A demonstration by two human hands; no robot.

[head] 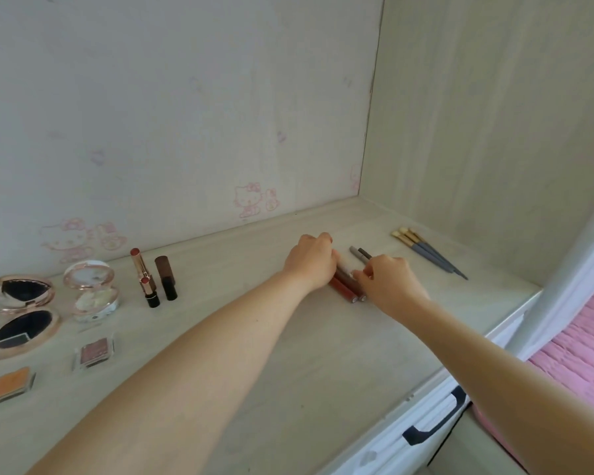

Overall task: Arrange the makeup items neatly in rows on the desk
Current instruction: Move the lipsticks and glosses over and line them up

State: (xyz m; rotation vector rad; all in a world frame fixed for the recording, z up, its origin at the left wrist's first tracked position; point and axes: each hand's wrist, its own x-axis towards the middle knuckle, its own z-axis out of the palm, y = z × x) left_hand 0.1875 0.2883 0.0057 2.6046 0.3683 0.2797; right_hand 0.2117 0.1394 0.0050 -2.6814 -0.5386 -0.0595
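Both hands are closing on the 2 reddish-brown glossy lip-gloss tubes (347, 286) lying side by side between them on the pale wooden desk (288, 354), left hand (311, 264) curling beside, right hand (390, 281) pinching, long axes running away.

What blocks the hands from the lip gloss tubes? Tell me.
Nothing visible does. The left hand and the right hand already touch the lip gloss tubes from either side. The pencils lie just behind, and the brushes lie apart to the right.
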